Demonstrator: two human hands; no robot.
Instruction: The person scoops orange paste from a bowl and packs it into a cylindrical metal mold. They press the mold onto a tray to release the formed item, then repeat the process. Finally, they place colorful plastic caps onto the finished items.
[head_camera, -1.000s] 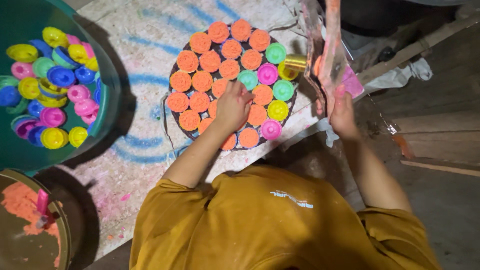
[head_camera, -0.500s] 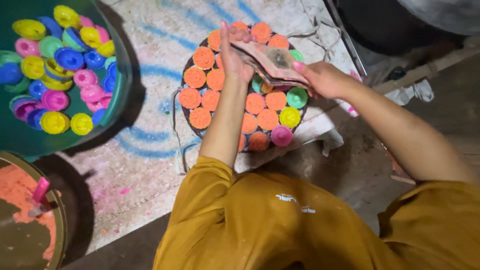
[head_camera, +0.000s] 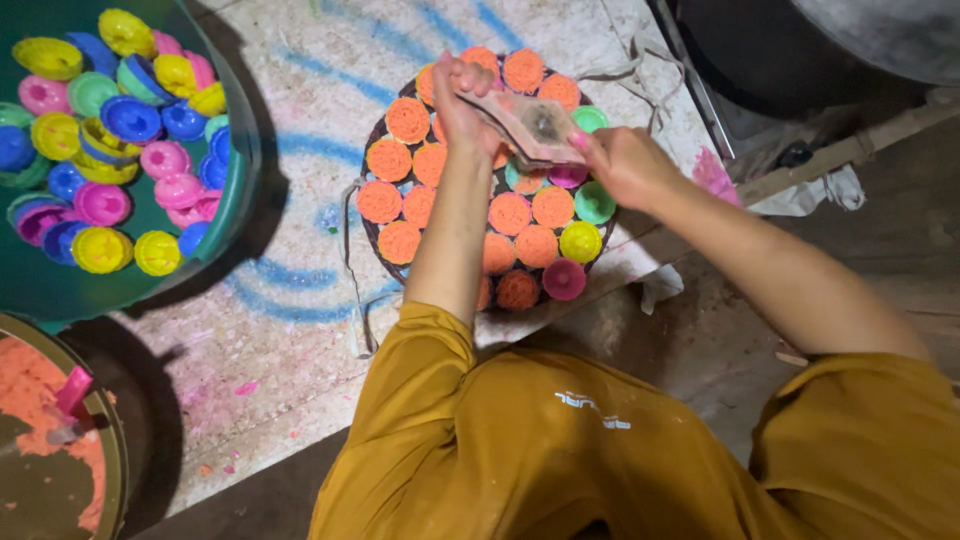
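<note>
Head view, hands (head_camera: 545, 125) gripping flat worn board (head_camera: 527, 124), round orange moulds (head_camera: 509, 213)

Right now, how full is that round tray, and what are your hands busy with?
The round tray looks nearly full: rows of orange moulded pieces cover most of it, with some green, pink and yellow moulds on its right side. Both hands, left hand and right hand, hold a flat, clear plastic piece over the tray. A green tub of loose coloured moulds and a pan of orange powder remain beside it.
</note>
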